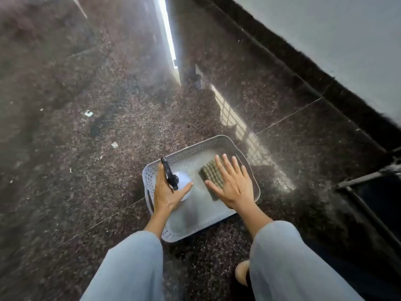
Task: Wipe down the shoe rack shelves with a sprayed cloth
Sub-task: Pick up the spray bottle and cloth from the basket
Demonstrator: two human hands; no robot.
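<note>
A grey perforated basket [191,149] sits on the speckled floor in front of me. Inside it stands a white spray bottle [184,180] with a black trigger head. My left hand [167,192] is wrapped around the bottle's neck. A folded checked cloth [211,170] lies in the basket's right half. My right hand [232,183] hovers flat over the cloth with fingers spread, covering its near part; whether it touches the cloth is unclear. A black metal frame [364,205] at the right edge may be the shoe rack.
Dark polished stone floor [86,148] all around, with small white scraps at the left. A dark skirting and pale wall [325,40] run along the upper right. My knees in light trousers fill the bottom of the view.
</note>
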